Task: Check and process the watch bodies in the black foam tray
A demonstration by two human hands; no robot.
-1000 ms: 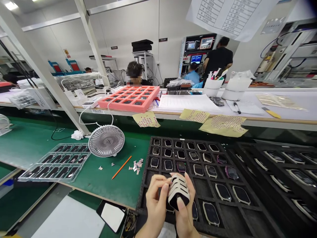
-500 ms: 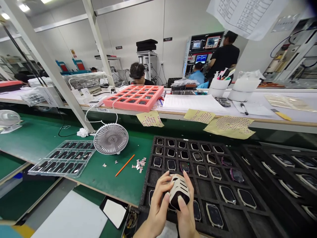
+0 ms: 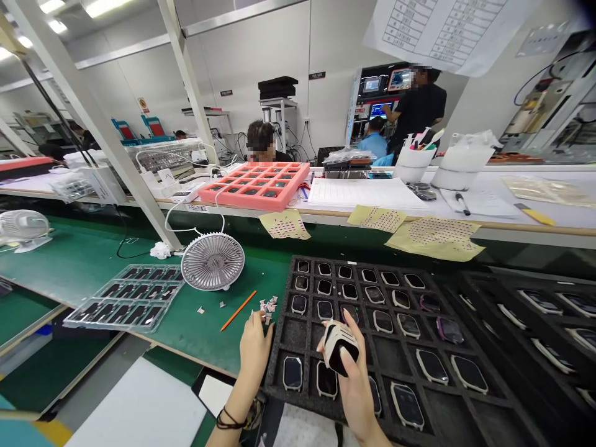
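My two hands are apart. My right hand [image 3: 356, 383] is closed around a pale-framed watch case [image 3: 337, 362], thumb across its dark face, fingers behind, holding it tilted above a black foam tray [image 3: 294, 336] in which more watches lie face up. My left hand [image 3: 254, 345], a dark bracelet [image 3: 231, 421] on its wrist, reaches over the green bench top [image 3: 195, 335] just left of the foam tray, fingertips at the near edge of a loose cluster of small pale pieces [image 3: 269, 303]; I cannot tell whether they pinch one. As I judge it, the right grip does best firm on the frame and light on the face, so the case neither slips nor smears; pieces this small are best taken singly, by their edges, without scattering the others or bumping the foam wall beside them. An orange stick [image 3: 238, 310] lies just left of the cluster, easy to nudge by mistake. Beyond it stands a grey fan [image 3: 212, 261], with a clear tray [image 3: 109, 327] of black parts farther left. Behind, a raised shelf [image 3: 328, 215] bears a pink foam tray [image 3: 242, 200]; farthest, a person in black [image 3: 421, 108] stands near screens.
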